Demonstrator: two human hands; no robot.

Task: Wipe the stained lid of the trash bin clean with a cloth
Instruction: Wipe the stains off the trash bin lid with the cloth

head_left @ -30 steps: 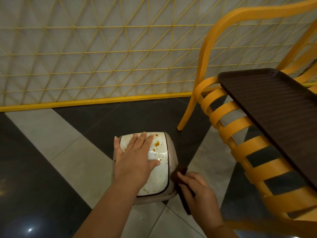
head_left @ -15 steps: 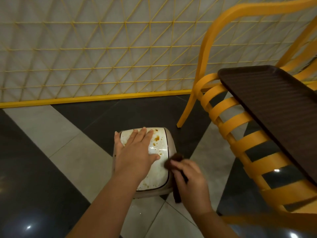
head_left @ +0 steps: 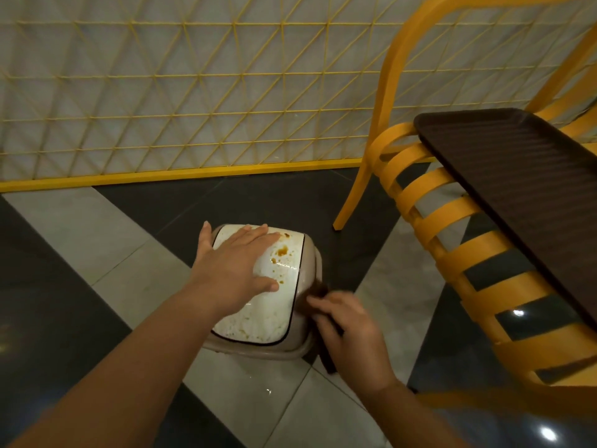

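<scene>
A small beige trash bin (head_left: 303,349) stands on the floor. Its white lid (head_left: 258,318) carries orange-brown stains, thickest near the far right corner, with smaller specks along the near edge. My left hand (head_left: 235,270) lies flat on the left half of the lid, fingers spread. My right hand (head_left: 349,331) grips a dark brown cloth (head_left: 318,292). The cloth's front end touches the lid's right edge, and the rest hangs down beside the bin, partly hidden by my hand.
A yellow slatted chair (head_left: 452,253) stands close on the right with a dark brown tray (head_left: 517,176) on its seat. A yellow lattice fence (head_left: 193,92) runs along the back. The floor has dark and light tiles (head_left: 97,247).
My right hand has brought the cloth up and leftward from beside the bin to the lid's right edge. My left hand has stayed flat on the lid.
</scene>
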